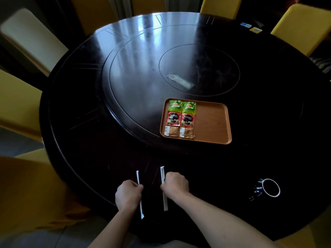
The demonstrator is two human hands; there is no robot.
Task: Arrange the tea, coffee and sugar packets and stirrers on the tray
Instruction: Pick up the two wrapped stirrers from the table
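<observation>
A brown tray [212,122] lies on the dark round table, right of centre. On its left part sit two green tea packets [182,106], two red coffee packets [180,119] below them, and two brownish sugar packets [180,132] at the front. Near the table's front edge, my left hand [128,194] is closed on one white paper-wrapped stirrer [140,204]. My right hand [176,183] is closed on a second wrapped stirrer [162,176]. Both stirrers point away from me, roughly parallel.
A dark mug with a white rim [268,187] stands at the front right of the table [89,140]. A clear flat item [180,81] lies on the centre turntable. Yellow-covered chairs [302,27] ring the table.
</observation>
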